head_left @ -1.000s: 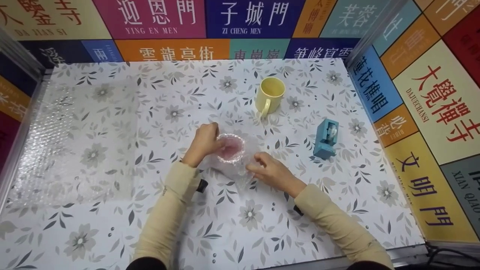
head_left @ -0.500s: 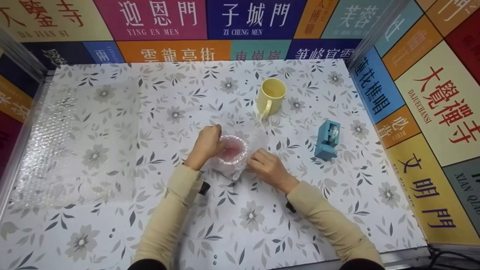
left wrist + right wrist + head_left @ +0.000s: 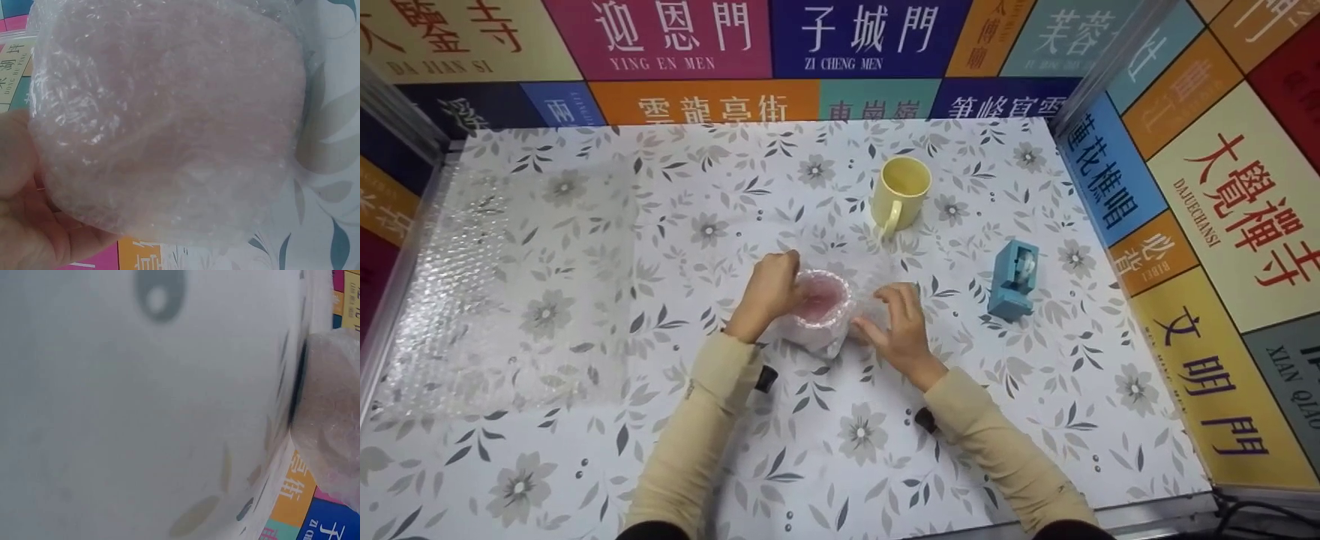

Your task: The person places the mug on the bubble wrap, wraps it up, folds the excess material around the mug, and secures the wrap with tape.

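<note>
A pink cup (image 3: pixel 823 298), wrapped in bubble wrap (image 3: pixel 819 339), stands near the middle of the table with its mouth facing up. My left hand (image 3: pixel 771 291) grips it at the left rim. In the left wrist view the wrapped side fills most of the picture, and part of the left hand (image 3: pixel 34 225) shows at its lower left. My right hand (image 3: pixel 901 331) is just right of the wrapped cup, thumb and fingers spread apart and nothing held between them. The right wrist view catches the wrapped cup (image 3: pixel 332 405) at its right edge; the right hand is out of that picture.
A yellow mug (image 3: pixel 911 202) stands upright behind the wrapped cup, its handle toward me. To the right is a blue tape dispenser (image 3: pixel 1009 281). Flat bubble wrap (image 3: pixel 510 300) covers the table's left side. Printed panels (image 3: pixel 682 37) enclose the back and sides.
My right hand has closed on the wrap's loose front part, then moved up and opened beside the cup. The wrap's front flap now lies closer around the cup. The left hand keeps its grip.
</note>
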`<state>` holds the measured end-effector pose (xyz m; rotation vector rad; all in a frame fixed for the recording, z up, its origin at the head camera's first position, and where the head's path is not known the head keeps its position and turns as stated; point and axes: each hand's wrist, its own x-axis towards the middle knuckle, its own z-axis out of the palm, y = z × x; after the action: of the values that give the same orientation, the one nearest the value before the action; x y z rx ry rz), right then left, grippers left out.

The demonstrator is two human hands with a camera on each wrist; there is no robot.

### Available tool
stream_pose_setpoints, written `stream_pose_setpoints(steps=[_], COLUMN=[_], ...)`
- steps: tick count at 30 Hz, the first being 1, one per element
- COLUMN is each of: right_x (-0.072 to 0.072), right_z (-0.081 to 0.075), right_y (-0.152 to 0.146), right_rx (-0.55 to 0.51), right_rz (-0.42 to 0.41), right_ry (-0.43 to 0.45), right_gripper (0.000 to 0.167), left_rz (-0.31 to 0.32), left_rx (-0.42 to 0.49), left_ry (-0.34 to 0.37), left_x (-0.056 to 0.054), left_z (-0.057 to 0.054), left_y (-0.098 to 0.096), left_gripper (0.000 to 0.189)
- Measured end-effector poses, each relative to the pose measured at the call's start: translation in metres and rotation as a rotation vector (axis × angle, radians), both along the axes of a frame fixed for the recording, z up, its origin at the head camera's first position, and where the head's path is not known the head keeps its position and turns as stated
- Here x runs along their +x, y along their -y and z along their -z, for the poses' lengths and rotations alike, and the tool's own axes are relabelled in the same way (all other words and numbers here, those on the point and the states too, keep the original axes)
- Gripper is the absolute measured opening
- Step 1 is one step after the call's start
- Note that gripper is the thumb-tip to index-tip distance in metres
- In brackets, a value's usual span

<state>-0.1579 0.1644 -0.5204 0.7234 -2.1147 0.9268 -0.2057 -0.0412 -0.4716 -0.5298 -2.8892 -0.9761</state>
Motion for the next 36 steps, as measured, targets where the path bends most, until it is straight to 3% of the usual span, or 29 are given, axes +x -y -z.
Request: stream_pose_setpoints(steps=[4,7,10,14,18,24,32,36], right_x=[0.004,0.005,0.007,0.007,0.005,-0.001,-0.007,-0.011], right_z=[-0.003,-0.004,-0.005,-0.003,-0.001,-0.005,-0.021,-0.03], right_y=[-0.002,-0.001,0.003,0.008,0.008,0.001,-0.004,-0.009], right_rx=[-0.115,-0.156,-0.183,-0.162,-0.102,0.124,0.399,0.504], right_rz=[0.175,0.2,0.172,0.104,-0.018,-0.188,-0.265,-0.332], right_ry=[0.181,0.253,0.205,0.049,-0.06,-0.143,-0.129,-0.059], right_gripper=[0.083,0.093,0.085,0.055,0.028,0.015,0.015,0.02], left_rz=[-0.01,-0.021,-0.032,-0.042,-0.044,-0.046,-0.039,-0.041], left_rx=[0.006,-0.001,-0.019,-0.022,-0.014,-0.031,-0.043,-0.052], left_ry=[-0.013,-0.028,-0.042,-0.046,-0.054,-0.06,-0.021,-0.029], left_x=[0.001,0.002,0.002,0.003,0.005,0.006,0.006,0.005], left_z=[0.002,0.002,0.002,0.002,0.003,0.003,0.002,0.002], left_y=[-0.001,-0.001,-0.001,-0.001,-0.002,-0.004,-0.01,-0.011], left_gripper=[0.028,0.03,0.034,0.033,0.035,0.036,0.035,0.036])
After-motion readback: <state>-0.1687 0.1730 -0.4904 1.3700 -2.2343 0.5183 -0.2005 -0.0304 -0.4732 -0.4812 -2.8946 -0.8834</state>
